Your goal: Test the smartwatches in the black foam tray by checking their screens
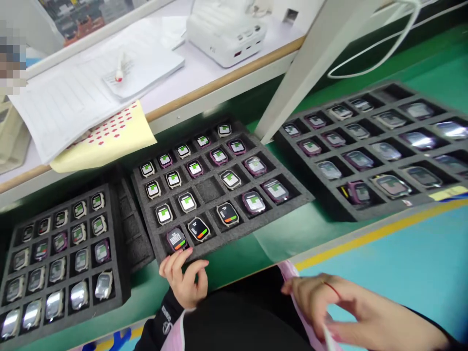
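Note:
My left hand (185,277) is at the near edge of a dark grey foam tray (234,233), fingertips resting by its lower left corner. Its fingers are loosely bent, thumb apart, with nothing held. Just beyond them sits a purple smartwatch (177,239) with text and a green and orange bar on its lit screen. Beside it lies a pale-cased smartwatch (199,229) with a similar bar. Most other watches in this tray show white screens with a green block. Over my lap, my right hand (323,302) is closed on the edge of a pink garment (302,312).
Another watch tray (122,273) stands at left, and a third watch tray (329,204) at right beyond a white table leg (292,73). Above, a shelf holds papers (66,107), a yellow sheet (120,141), a pen (119,70) and a white device (223,36).

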Tool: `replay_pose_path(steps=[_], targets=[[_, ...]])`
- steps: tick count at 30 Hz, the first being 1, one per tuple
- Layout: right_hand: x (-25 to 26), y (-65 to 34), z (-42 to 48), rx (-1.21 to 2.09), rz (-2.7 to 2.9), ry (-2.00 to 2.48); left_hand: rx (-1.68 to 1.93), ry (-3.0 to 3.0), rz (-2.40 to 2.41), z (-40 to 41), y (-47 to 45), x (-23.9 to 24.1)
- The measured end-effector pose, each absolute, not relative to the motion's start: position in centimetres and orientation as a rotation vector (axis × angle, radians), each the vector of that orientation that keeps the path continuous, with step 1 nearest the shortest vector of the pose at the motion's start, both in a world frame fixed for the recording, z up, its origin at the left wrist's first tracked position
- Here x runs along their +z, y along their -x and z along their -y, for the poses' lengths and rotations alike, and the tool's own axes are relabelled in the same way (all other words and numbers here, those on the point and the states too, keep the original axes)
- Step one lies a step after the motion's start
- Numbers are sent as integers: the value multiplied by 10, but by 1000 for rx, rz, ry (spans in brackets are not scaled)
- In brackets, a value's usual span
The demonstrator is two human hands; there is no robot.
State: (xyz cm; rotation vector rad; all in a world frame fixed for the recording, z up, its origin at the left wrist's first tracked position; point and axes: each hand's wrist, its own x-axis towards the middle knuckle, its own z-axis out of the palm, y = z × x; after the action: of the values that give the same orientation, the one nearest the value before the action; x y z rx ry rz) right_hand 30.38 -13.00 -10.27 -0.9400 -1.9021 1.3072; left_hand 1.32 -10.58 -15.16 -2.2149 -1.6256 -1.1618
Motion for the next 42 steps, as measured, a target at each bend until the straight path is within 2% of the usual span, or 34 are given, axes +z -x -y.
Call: replay_pose_path(steps=[1, 2, 7, 14, 18, 24, 26, 32, 42], targets=[[-96, -306, 119, 1543, 1902, 814, -1167, 2227, 1617, 106, -12, -151], [-90, -306, 108, 1557, 1787, 894, -1177, 2240, 1605, 106, -11, -151], [-60, -268, 79, 1311, 1677, 843, -1242, 2298, 1574, 108, -4, -149], [-58, -228, 79, 1394, 2149, 312, -1354, 2097, 1773, 123, -13, -145], [-67, -266, 72, 1255, 1996, 726, -1376, 1827, 1962, 131, -24, -151], [-115, -332, 42, 450, 1357, 1426, -1467, 1604, 2280, 120, -16, -155], [-137, -341, 29, 596, 1210, 1530, -1456, 1626, 2369, 113, -11, -151], [-181, -344, -2, 1110, 1090, 1402, -1558, 1532, 2480, 94, -7, -139], [-185, -338, 26, 1361, 962, 1223, -1878, 1180, 2464, 106, 17, -140]])
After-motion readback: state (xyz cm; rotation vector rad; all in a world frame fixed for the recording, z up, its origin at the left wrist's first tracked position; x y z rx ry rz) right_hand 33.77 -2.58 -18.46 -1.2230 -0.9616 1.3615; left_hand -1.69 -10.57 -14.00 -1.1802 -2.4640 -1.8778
